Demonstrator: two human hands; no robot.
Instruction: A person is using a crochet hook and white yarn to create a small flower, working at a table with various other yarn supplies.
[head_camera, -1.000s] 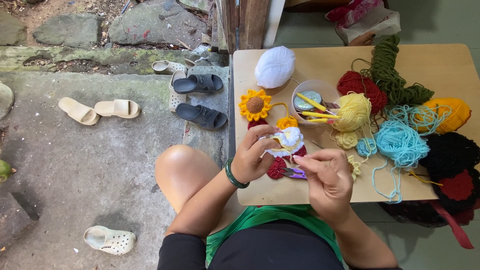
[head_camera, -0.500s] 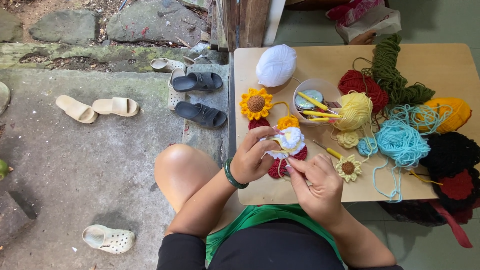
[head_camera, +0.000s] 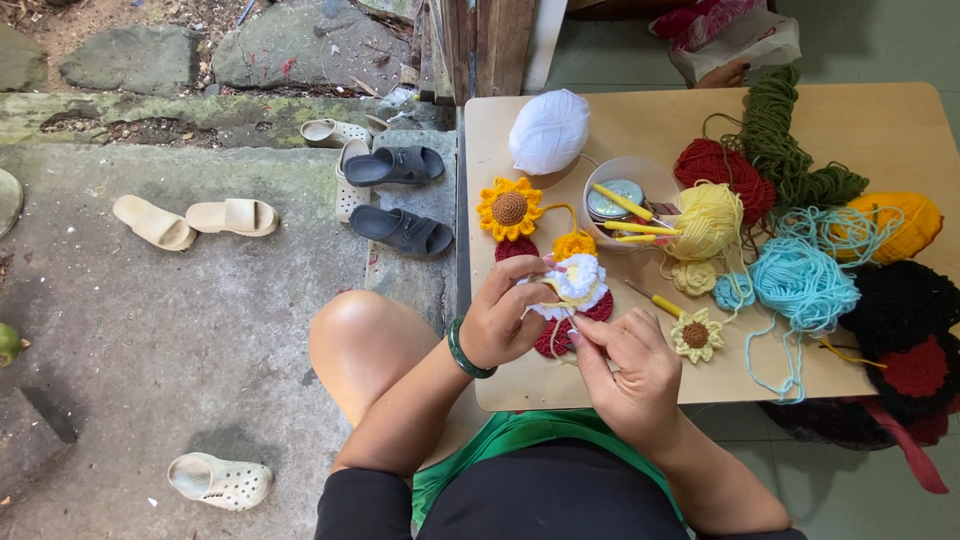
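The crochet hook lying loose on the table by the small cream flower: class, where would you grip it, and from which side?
Grip the crochet hook by its thicker yellow handle, coming from above; its thin metal tip points up-left toward the hands, and the cream flower crowds its lower end.

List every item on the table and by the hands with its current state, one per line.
left hand: pinching the white crochet flower
right hand: fingers closed at the flower's lower edge
white crochet flower: held above the table
white yarn ball: wound, lying untouched
sunflower piece: flat on table
plastic cup: holding yellow-handled hooks
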